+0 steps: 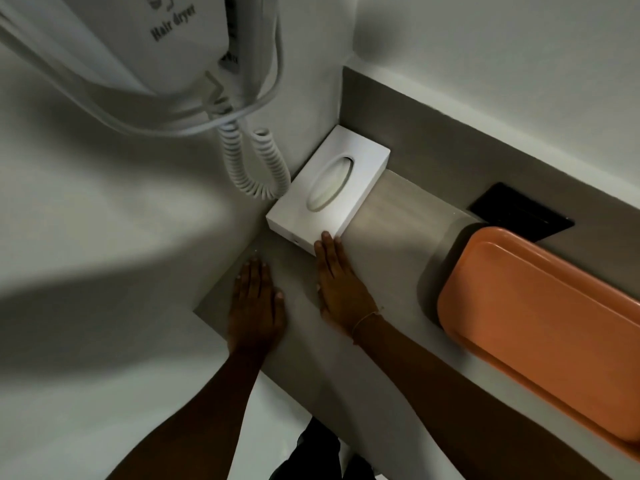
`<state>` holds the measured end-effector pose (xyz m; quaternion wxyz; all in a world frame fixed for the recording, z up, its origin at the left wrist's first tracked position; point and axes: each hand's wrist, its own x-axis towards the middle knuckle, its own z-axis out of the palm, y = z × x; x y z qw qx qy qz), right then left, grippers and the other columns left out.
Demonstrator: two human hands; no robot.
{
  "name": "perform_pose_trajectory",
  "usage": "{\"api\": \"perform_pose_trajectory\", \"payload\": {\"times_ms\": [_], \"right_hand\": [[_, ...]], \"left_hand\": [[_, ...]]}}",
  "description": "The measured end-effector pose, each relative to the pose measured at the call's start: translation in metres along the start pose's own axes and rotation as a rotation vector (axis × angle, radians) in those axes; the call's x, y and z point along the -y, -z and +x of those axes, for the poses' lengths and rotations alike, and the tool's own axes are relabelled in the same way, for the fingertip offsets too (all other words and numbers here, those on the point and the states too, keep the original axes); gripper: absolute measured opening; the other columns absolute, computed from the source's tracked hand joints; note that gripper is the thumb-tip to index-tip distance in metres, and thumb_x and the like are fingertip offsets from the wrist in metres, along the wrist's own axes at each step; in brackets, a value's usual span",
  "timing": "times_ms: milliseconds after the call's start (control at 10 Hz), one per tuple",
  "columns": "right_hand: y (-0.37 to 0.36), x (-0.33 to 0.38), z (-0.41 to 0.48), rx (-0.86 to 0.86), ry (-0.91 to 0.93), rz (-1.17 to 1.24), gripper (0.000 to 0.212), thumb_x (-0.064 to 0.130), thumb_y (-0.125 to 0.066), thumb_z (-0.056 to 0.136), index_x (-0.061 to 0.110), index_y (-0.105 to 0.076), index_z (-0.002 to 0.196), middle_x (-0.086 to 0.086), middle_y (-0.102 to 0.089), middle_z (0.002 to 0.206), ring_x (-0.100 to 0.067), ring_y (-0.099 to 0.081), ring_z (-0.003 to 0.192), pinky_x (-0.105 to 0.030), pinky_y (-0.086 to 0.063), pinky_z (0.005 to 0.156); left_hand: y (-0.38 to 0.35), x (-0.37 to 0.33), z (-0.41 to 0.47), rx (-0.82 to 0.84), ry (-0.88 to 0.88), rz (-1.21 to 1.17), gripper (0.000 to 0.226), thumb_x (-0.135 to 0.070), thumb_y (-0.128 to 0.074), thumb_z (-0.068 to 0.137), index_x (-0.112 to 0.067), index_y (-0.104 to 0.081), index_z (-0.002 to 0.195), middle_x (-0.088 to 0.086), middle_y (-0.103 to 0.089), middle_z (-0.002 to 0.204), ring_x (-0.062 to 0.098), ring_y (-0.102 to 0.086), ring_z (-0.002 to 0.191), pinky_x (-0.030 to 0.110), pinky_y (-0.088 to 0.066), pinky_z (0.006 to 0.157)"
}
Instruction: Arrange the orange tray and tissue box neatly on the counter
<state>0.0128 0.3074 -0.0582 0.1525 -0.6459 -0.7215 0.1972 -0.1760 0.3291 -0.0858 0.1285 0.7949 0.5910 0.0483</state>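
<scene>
A white tissue box (360,161) with an oval slot lies on the grey counter (391,258), pushed into the corner against the left wall. My right hand (341,289) lies flat on the counter, its fingertips touching the box's near end; it holds nothing. Left of it, my left hand (256,303) rests flat on the counter near the counter's left edge, fingers together, apart from the box. An empty orange tray (540,327) sits on the counter to the right, running toward the lower right and cut off by the frame edge.
A white wall-mounted hair dryer (145,46) with a coiled cord (256,168) hangs on the left wall just above the tissue box. A black rectangular panel (519,209) is set in the counter behind the tray. White walls close the left and back sides.
</scene>
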Motion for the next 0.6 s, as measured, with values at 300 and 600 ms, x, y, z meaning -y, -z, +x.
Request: {"api": "perform_pose_trajectory", "payload": {"times_ms": [300,600], "right_hand": [[-0.006,-0.001,0.009,0.032,0.012,-0.047,0.085,0.017,-0.049,0.086,0.005,0.011,0.145,-0.015,0.013,0.155,-0.040,0.011,0.144,-0.046,-0.004,0.119],[0.021,0.017,-0.030,-0.149,-0.076,0.238,0.071,0.015,-0.044,0.094,0.020,-0.002,0.151,-0.008,-0.003,0.161,-0.020,-0.002,0.148,-0.041,-0.016,0.119]], "left_hand": [[0.000,-0.001,0.000,-0.002,0.006,-0.002,0.063,-0.039,-0.026,0.094,-0.010,-0.017,0.149,0.014,-0.016,0.160,0.025,-0.009,0.149,0.042,-0.013,0.122],[0.015,-0.010,-0.003,0.056,-0.122,0.035,0.060,-0.033,-0.024,0.094,-0.003,-0.024,0.146,0.020,-0.026,0.156,0.033,-0.020,0.146,0.047,-0.017,0.121]]}}
